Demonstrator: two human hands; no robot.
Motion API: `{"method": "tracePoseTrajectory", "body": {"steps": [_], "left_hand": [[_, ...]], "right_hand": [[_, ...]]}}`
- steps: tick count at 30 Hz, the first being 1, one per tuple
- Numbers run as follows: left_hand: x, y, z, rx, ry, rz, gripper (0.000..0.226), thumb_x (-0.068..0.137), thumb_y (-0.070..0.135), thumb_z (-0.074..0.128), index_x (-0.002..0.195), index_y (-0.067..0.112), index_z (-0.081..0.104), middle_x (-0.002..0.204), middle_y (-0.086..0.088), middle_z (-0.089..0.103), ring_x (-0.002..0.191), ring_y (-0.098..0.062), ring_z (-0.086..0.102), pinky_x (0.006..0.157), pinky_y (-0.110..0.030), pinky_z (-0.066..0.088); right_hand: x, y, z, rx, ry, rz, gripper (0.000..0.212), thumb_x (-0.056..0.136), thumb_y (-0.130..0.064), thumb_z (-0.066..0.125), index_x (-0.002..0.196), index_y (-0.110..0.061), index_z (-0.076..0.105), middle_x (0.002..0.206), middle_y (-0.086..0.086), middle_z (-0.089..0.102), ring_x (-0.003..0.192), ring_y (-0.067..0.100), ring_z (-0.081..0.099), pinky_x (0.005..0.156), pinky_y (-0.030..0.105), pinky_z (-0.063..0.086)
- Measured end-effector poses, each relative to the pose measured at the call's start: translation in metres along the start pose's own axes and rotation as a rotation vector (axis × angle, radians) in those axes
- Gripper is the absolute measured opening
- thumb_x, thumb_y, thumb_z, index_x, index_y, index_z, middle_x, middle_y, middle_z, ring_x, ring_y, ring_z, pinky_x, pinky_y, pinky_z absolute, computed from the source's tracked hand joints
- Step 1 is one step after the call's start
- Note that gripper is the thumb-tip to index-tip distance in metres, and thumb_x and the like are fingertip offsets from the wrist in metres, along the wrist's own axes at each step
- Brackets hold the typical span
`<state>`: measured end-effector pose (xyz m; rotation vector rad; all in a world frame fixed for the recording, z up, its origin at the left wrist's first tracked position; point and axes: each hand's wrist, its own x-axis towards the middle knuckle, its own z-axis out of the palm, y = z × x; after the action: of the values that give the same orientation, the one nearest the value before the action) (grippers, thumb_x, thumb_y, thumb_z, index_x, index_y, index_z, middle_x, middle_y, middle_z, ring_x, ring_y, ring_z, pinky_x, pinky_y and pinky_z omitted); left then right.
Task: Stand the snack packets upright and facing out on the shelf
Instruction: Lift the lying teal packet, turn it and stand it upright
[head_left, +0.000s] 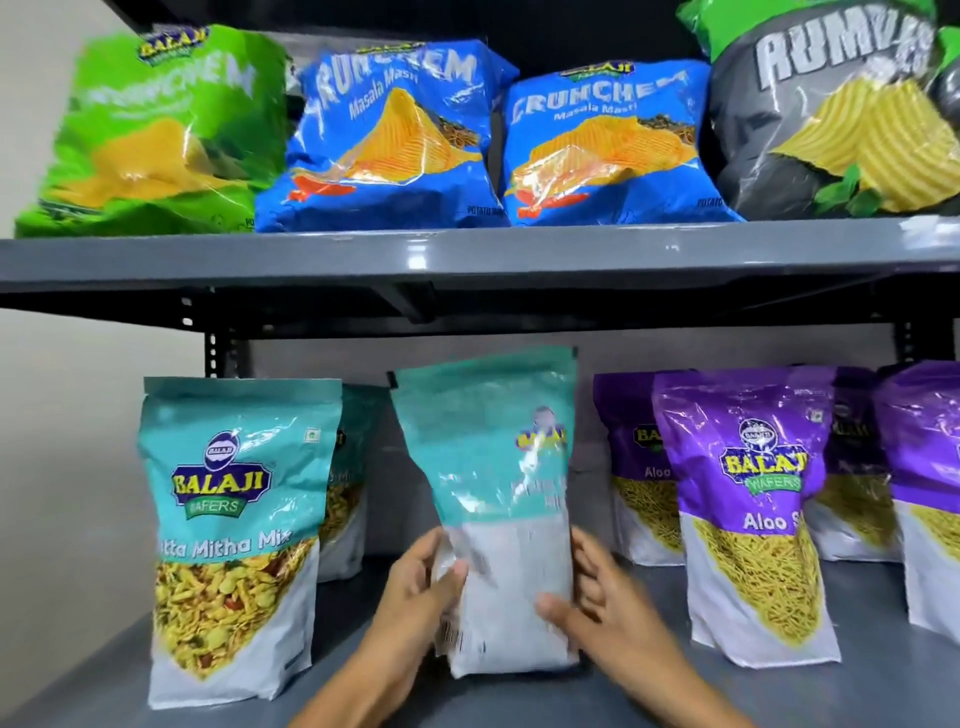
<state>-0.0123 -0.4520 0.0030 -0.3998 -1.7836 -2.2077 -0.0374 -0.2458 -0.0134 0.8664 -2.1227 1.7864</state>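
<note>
A teal and white snack packet (493, 499) stands upright in the middle of the lower shelf (649, 691), blurred, its side turned partly toward me. My left hand (415, 597) grips its lower left edge. My right hand (602, 603) grips its lower right edge, thumb across the front. To its left a teal Khatta Mitha Mix packet (228, 535) stands upright, front facing out, with another teal packet (348, 483) behind it. On the right, purple Aloo Sev packets (753, 514) stand upright facing out.
The upper shelf (467, 254) carries a green Crunchem bag (156, 130), two blue Crunchem bags (395, 135) and a grey Rumbles bag (841, 114), all leaning back. A black bracket hangs under the upper shelf. A pale wall lies to the left.
</note>
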Motion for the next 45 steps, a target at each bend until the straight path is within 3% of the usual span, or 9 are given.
{"method": "tracePoseTrajectory", "body": {"steps": [3,8,14,19,24,28,33,40,45], "left_hand": [[0.003,-0.012,-0.012,0.097,-0.022,0.0,0.031,0.092,-0.003,0.057,0.12,0.005,0.064,0.118,-0.012,0.074,0.113,-0.024,0.068,0.091,-0.029,0.056],[0.005,-0.013,-0.015,0.109,-0.035,-0.056,0.034,0.093,-0.006,0.053,0.125,0.003,0.061,0.122,-0.015,0.072,0.113,-0.028,0.066,0.103,-0.042,0.049],[0.006,-0.007,-0.02,-0.19,0.038,-0.285,0.046,0.082,0.018,0.044,0.118,-0.002,0.064,0.124,-0.026,0.067,0.102,-0.032,0.063,0.081,-0.04,0.048],[0.002,-0.004,-0.006,-0.051,0.018,-0.401,0.06,0.097,0.051,0.032,0.114,0.008,0.071,0.108,-0.015,0.077,0.098,-0.026,0.072,0.08,-0.035,0.054],[-0.02,-0.014,-0.002,0.446,0.069,-0.25,0.06,0.086,0.072,0.029,0.116,0.039,0.069,0.126,0.004,0.069,0.12,-0.015,0.063,0.112,-0.039,0.041],[-0.038,-0.017,0.002,0.557,-0.01,-0.153,0.06,0.065,0.083,0.029,0.101,0.054,0.067,0.095,0.02,0.074,0.099,-0.001,0.07,0.106,-0.033,0.046],[-0.028,-0.012,-0.003,0.504,0.146,0.062,0.024,0.067,0.044,0.074,0.09,0.038,0.067,0.084,0.008,0.064,0.078,-0.006,0.061,0.075,-0.02,0.048],[0.01,-0.026,-0.03,0.403,-0.092,-0.199,0.095,0.063,0.033,0.088,0.143,0.026,0.035,0.14,0.002,0.049,0.127,-0.008,0.045,0.099,-0.024,0.036],[0.022,-0.037,-0.02,0.338,-0.173,-0.189,0.117,0.042,0.044,0.093,0.144,0.022,0.04,0.134,0.001,0.059,0.126,-0.013,0.055,0.11,-0.032,0.042]], "right_hand": [[-0.002,0.015,0.007,-0.108,-0.027,-0.072,0.063,0.079,-0.016,0.075,0.124,-0.045,0.043,0.116,-0.046,0.06,0.107,-0.015,0.062,0.082,0.0,0.047],[-0.006,0.006,0.01,-0.225,0.102,-0.061,0.07,0.076,-0.024,0.08,0.129,-0.046,0.041,0.128,-0.024,0.059,0.117,0.001,0.059,0.1,0.027,0.052],[-0.043,-0.007,0.042,-0.153,0.274,0.053,0.065,0.049,-0.023,0.089,0.098,-0.039,0.05,0.102,-0.005,0.048,0.075,-0.003,0.05,0.057,0.012,0.052],[-0.049,-0.017,0.06,-0.107,0.121,0.145,0.113,0.036,-0.051,0.075,0.138,-0.041,0.028,0.13,-0.026,0.022,0.13,0.003,0.031,0.115,0.041,0.037],[-0.032,-0.016,0.049,-0.111,0.107,0.155,0.135,0.039,-0.066,0.077,0.15,-0.038,0.004,0.144,-0.016,0.015,0.135,-0.003,0.015,0.115,0.022,0.021],[-0.012,-0.009,0.037,-0.074,0.172,0.221,0.113,0.033,-0.07,0.08,0.131,-0.042,0.033,0.13,-0.013,0.032,0.126,0.001,0.032,0.106,0.022,0.029],[0.002,0.003,0.006,0.148,0.046,0.253,0.091,0.05,-0.035,0.093,0.127,-0.026,0.045,0.116,-0.005,0.074,0.111,0.01,0.068,0.098,0.032,0.053],[0.012,0.024,-0.01,0.097,0.094,0.229,0.044,0.09,-0.011,0.068,0.128,-0.023,0.05,0.119,-0.002,0.074,0.114,0.016,0.068,0.101,0.038,0.051],[0.023,0.026,-0.017,0.131,0.023,0.295,0.03,0.096,-0.001,0.055,0.122,-0.013,0.053,0.116,0.009,0.075,0.112,0.022,0.069,0.099,0.037,0.053]]}}
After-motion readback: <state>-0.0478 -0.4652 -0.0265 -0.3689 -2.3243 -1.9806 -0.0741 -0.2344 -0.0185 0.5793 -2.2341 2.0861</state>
